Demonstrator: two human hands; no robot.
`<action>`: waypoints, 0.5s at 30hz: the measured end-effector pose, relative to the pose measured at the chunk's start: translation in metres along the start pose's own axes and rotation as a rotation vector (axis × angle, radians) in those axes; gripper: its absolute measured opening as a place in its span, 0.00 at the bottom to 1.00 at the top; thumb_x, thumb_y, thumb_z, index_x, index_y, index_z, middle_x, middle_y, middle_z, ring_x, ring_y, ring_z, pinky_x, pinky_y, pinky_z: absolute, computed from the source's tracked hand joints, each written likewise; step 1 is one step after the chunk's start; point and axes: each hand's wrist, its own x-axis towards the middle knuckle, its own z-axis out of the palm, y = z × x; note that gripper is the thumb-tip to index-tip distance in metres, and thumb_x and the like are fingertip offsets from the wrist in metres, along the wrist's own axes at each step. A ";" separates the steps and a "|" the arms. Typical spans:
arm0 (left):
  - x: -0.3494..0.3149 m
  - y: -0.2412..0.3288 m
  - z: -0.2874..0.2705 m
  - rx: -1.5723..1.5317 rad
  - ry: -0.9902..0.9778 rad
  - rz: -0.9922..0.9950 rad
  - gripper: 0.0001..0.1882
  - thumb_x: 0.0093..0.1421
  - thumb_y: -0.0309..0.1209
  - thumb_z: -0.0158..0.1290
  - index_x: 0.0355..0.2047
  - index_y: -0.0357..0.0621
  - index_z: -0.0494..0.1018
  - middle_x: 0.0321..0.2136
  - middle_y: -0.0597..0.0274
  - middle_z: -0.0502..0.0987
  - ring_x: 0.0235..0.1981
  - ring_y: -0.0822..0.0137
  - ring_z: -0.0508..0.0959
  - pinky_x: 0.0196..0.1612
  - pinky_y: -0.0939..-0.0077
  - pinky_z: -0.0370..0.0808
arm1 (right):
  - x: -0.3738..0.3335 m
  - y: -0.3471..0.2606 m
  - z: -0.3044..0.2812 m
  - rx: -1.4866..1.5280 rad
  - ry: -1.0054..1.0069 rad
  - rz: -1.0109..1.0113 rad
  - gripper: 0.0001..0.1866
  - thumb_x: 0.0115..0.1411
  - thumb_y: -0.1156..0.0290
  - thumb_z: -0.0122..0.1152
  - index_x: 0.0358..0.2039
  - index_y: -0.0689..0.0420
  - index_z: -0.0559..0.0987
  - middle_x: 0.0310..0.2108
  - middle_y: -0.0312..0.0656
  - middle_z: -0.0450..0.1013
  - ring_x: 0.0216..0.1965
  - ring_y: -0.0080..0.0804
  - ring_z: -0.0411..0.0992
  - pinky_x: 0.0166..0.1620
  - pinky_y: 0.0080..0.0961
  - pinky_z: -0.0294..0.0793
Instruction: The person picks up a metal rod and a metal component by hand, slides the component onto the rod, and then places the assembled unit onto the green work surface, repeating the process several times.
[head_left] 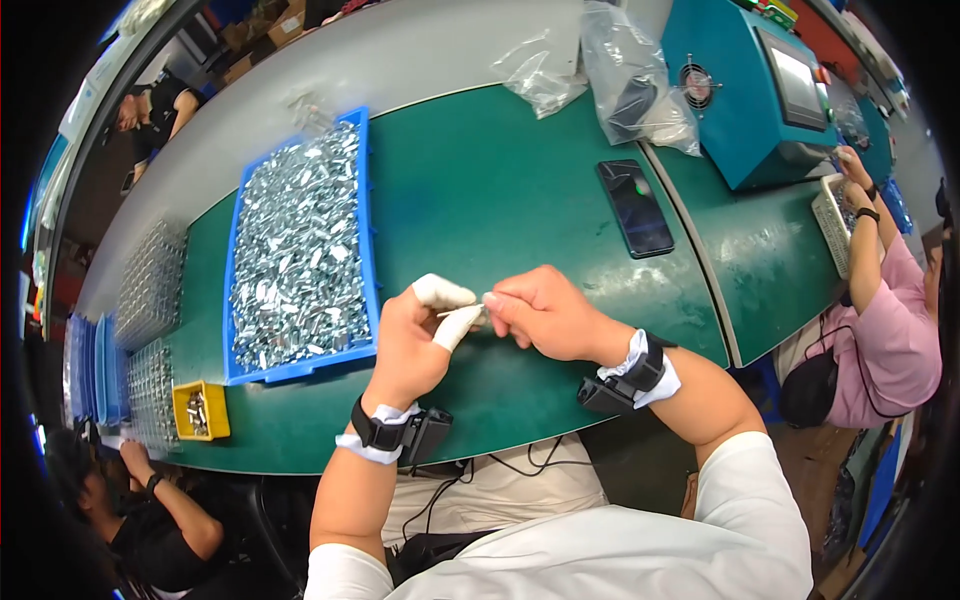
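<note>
My left hand (412,335), with white finger cots on its thumb and forefinger, is closed in a pinch over the green table. Against its fingertips, my right hand (545,312) pinches too, its thumb and forefinger pressed together. Whatever lies between the fingertips is tiny and mostly covered; I cannot make out its kind. Just left of my hands stands a blue tray (372,250) heaped with small shiny metal pieces (300,245).
A yellow bin (218,410) with a few metal pieces stands near wire racks (150,285) at the left. A phone (636,208), clear plastic bags (640,85) and a teal machine (735,90) are at the right. Co-workers sit on both sides, one holding a white basket (828,225).
</note>
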 end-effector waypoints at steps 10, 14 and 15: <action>-0.003 0.008 0.001 0.402 0.072 0.356 0.05 0.60 0.21 0.58 0.37 0.36 0.75 0.28 0.62 0.80 0.30 0.73 0.80 0.35 0.78 0.77 | 0.004 0.003 0.000 0.626 -0.186 0.389 0.22 0.71 0.61 0.49 0.21 0.60 0.74 0.14 0.30 0.64 0.16 0.17 0.62 0.22 0.18 0.63; -0.005 0.010 -0.005 0.302 0.141 0.159 0.04 0.62 0.23 0.56 0.38 0.38 0.76 0.27 0.63 0.80 0.27 0.75 0.78 0.30 0.80 0.74 | -0.002 -0.004 0.001 0.300 -0.089 0.236 0.22 0.71 0.62 0.48 0.21 0.60 0.74 0.14 0.30 0.63 0.16 0.16 0.62 0.22 0.17 0.63; -0.007 0.011 -0.011 0.308 0.158 0.156 0.04 0.62 0.23 0.56 0.38 0.38 0.76 0.27 0.63 0.80 0.27 0.75 0.78 0.30 0.80 0.74 | -0.003 -0.003 0.000 0.262 -0.036 0.208 0.22 0.71 0.62 0.48 0.22 0.60 0.74 0.14 0.30 0.64 0.16 0.16 0.62 0.22 0.17 0.63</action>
